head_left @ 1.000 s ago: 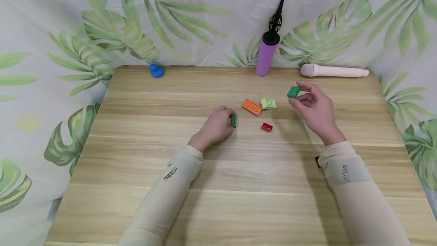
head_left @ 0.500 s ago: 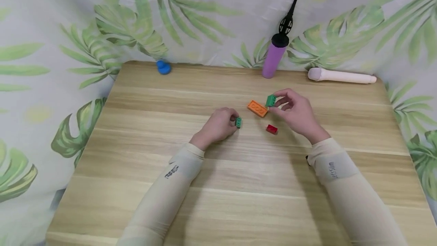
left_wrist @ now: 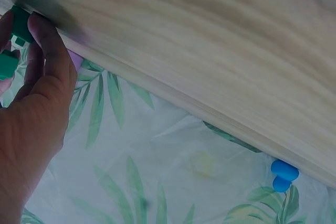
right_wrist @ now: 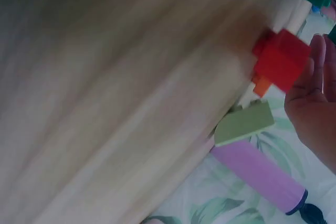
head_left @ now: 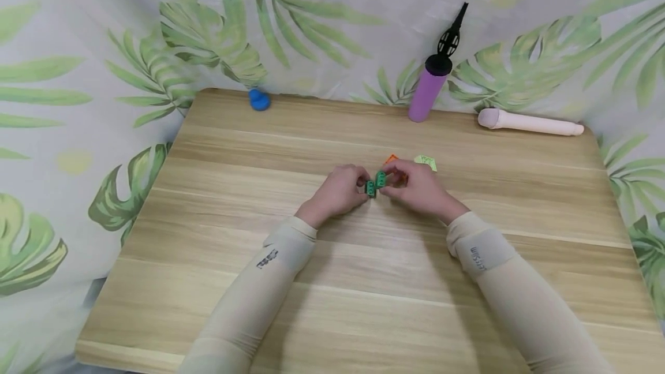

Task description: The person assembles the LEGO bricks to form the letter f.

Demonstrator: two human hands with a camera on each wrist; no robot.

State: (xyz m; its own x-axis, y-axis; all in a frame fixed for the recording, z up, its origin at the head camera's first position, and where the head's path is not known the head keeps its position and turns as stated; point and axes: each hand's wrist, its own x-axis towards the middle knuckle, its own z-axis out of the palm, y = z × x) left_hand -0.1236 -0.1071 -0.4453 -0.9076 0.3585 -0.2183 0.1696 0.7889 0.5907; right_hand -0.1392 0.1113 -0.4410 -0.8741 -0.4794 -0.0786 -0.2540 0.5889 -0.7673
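In the head view my left hand [head_left: 340, 189] pinches a green toy building brick [head_left: 370, 189] by its edges, low over the wooden table. Just to its right, my right hand [head_left: 418, 190] pinches a second green brick [head_left: 381, 179] between thumb and finger. The two bricks are close together with their studs showing; whether they touch is unclear. Behind the right hand an orange brick [head_left: 392, 159] is mostly covered, and a light green brick [head_left: 426, 162] lies on the tabletop. The red brick [right_wrist: 283, 59] shows in the right wrist view, but the right hand hides it from the head camera.
Along the table's back edge stand a small blue rounded object [head_left: 259, 100], a purple balloon pump [head_left: 428, 94] with a black nozzle, and a pale pink microphone [head_left: 530, 122] lying on its side. A leaf-patterned sheet [head_left: 322, 27] hangs behind the table [head_left: 208, 281].
My right hand has carried its green brick leftward, past the light green brick, up to the left hand's brick. The left hand keeps its grip almost in place. The head view has shifted slightly.
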